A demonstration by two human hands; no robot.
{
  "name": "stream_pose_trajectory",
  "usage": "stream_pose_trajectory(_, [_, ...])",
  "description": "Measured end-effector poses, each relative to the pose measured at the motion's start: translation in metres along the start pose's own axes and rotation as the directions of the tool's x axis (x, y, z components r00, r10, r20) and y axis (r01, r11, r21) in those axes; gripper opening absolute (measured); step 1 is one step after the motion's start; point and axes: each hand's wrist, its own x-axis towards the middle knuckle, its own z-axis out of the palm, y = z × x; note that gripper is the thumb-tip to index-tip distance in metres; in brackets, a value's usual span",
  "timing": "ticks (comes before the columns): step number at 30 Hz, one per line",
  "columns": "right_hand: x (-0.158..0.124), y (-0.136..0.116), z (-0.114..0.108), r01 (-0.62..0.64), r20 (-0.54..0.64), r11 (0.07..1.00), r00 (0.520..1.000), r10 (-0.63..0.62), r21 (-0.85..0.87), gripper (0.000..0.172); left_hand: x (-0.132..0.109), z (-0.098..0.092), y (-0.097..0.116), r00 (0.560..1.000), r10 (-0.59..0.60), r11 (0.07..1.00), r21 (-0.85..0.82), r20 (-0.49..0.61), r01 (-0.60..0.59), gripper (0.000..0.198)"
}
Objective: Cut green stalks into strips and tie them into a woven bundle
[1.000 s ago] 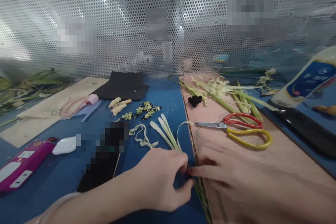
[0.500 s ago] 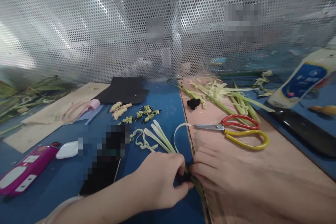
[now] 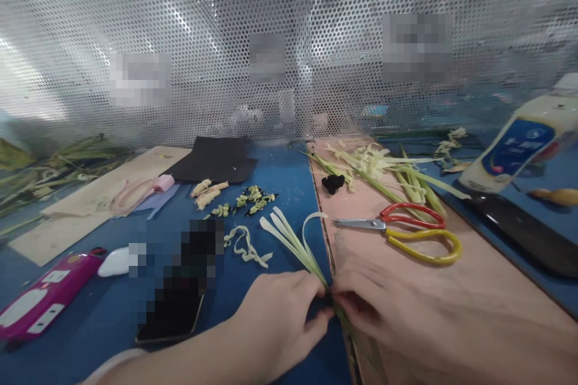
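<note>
A bundle of pale green leaf strips [image 3: 293,245] fans out at its top, with one strip curling off to the right. Just below the fan, my left hand [image 3: 289,310] pinches the stalks between thumb and fingers. My right hand [image 3: 383,301] is closed on the same stalks, its fingertips against those of my left. The lower ends run darker beneath my hands, along the edge of the tan board [image 3: 433,289]. Above my right hand, scissors [image 3: 401,227] with one red and one yellow handle lie on the board, their tip pointing left.
Peeled green stalks [image 3: 383,174] and a black clump [image 3: 333,183] lie on the board. A white bottle [image 3: 515,144] and a dark flat object [image 3: 528,234] are at the right. Leftward are a phone [image 3: 180,289], a magenta case [image 3: 49,295] and black paper [image 3: 212,159]. Perforated metal mesh [image 3: 203,84] stands behind.
The fanned strips have shifted slightly right. My left hand has moved a little right and down, and the fingertips of both hands now meet closely on the stalks.
</note>
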Motion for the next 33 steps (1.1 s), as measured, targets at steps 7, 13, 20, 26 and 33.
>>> stream_pose_trajectory(7, [-0.003,-0.001,0.002,-0.103,-0.013,0.975,0.994,0.107,0.195,0.016,0.002,0.002,0.002,0.989,-0.147,0.969,-0.195,0.032,0.150,0.018])
stream_pose_trajectory(13, [-0.003,-0.001,0.003,-0.117,-0.015,0.973,0.992,0.123,0.198,0.015,0.003,0.007,-0.001,0.990,-0.140,0.953,-0.269,0.012,0.138,0.019])
stream_pose_trajectory(20, [0.001,-0.002,-0.002,-0.142,0.036,0.974,0.990,0.138,0.174,0.013,0.002,0.009,-0.001,0.991,-0.128,0.971,-0.208,-0.044,0.117,0.013])
stream_pose_trajectory(26, [0.002,0.003,-0.004,-0.109,0.020,0.993,0.994,0.108,0.039,0.013,0.005,0.002,0.000,0.990,-0.134,0.965,-0.234,-0.038,0.121,0.005])
stream_pose_trajectory(33, [0.004,0.009,-0.002,0.030,0.032,0.992,0.999,-0.027,-0.125,0.015,0.006,0.000,-0.002,0.994,-0.108,0.967,-0.233,-0.015,0.102,0.010])
